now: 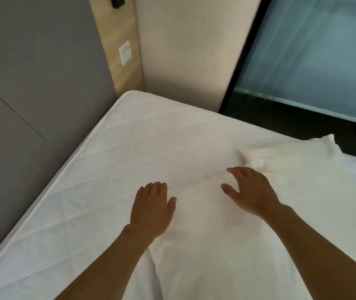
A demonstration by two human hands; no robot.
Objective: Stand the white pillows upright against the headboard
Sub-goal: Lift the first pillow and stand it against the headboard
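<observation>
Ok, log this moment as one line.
left hand open, flat on near pillow | right hand open on it | pillows flat | headboard bare

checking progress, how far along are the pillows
Nothing looks done: no pillow stands against the grey headboard. In hand: the left hand and right hand lie open on the near pillow, which is flat on the mattress. Left: standing it up, then the far pillow.

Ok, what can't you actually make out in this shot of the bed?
- Near pillow: lower end cut off by the bottom edge, head view.
- Far pillow: white on white, motion blur, outline unclear.
- Wall switch: markings too small.
- Black fitting: cut off by the top edge.
</observation>
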